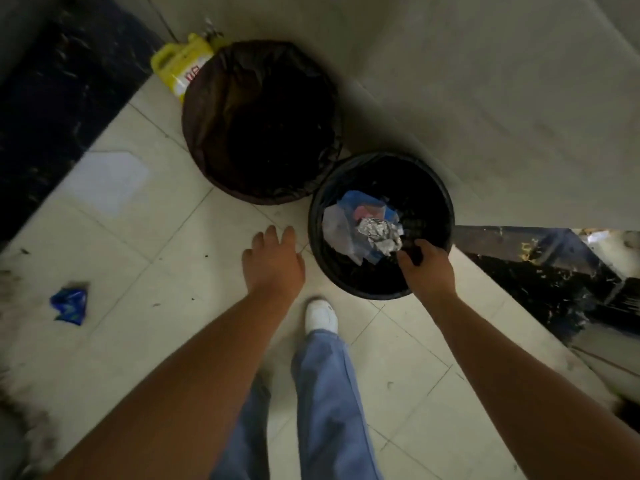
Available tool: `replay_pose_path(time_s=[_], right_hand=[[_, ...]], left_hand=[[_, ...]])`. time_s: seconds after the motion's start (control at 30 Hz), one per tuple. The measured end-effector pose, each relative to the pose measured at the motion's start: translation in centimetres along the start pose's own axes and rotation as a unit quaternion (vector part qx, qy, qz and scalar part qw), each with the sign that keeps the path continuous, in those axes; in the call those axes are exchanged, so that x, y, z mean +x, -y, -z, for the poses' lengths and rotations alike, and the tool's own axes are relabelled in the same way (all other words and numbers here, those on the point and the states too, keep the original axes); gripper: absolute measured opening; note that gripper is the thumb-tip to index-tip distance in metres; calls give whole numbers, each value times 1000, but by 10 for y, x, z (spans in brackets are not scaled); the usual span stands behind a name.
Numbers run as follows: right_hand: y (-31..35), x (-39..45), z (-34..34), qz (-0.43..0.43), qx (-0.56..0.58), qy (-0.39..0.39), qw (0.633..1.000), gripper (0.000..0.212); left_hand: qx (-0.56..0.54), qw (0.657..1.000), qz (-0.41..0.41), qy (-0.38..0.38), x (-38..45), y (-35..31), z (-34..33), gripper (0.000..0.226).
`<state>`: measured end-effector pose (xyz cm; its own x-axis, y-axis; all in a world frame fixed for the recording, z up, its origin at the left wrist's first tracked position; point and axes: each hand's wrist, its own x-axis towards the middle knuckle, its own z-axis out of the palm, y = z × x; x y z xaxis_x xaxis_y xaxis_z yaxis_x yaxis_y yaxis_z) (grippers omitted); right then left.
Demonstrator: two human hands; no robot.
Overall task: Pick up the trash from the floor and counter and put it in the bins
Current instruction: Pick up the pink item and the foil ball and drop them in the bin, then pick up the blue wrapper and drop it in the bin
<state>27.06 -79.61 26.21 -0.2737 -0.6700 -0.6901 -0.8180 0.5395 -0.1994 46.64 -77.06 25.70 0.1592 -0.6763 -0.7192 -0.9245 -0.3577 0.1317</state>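
Note:
A small black bin [440, 188] stands on the tiled floor at right, with clear and blue plastic [341, 223] and a crumpled foil ball [379, 233] inside. My right hand [427, 268] hovers over the bin's near rim with its fingers curled, fingertips right against the foil; whether they grip it is unclear. My left hand [273, 261] hangs over the floor left of this bin, fingers apart and holding nothing. A larger bin [214, 133] lined with a dark bag stands behind, its inside dark. On the floor far left lies a crumpled blue wrapper [69, 304].
A yellow jug [178, 69] leans behind the large bin, by the wall. Dark marble surfaces run along the left edge [45, 109] and at right [554, 278]. A pale rectangular patch [107, 178] shows on the tiles. My white shoe [320, 315] stands just before the small bin.

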Motion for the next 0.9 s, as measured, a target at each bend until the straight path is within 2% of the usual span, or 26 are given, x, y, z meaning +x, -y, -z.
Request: replay_pose_path(time_s=[0.13, 0.3, 0.53, 0.63, 0.73, 0.9], right_hand=[[21, -25, -26, 86, -119, 41, 988, 57], [94, -61, -40, 218, -222, 44, 949, 83], [255, -108, -103, 360, -311, 48, 878, 65], [323, -130, -149, 388, -332, 39, 859, 75], [378, -145, -200, 397, -367, 54, 839, 61], [435, -148, -287, 409, -420, 72, 807, 58]], left_hand=[[100, 994, 15, -33, -9, 49, 25, 59], [57, 995, 59, -64, -24, 101, 48, 59], [-49, 982, 173, -52, -47, 241, 63, 57], [-50, 977, 201, -44, -43, 323, 73, 57], [-53, 974, 214, -58, -31, 405, 85, 57], [-99, 961, 252, -54, -7, 504, 73, 59]])
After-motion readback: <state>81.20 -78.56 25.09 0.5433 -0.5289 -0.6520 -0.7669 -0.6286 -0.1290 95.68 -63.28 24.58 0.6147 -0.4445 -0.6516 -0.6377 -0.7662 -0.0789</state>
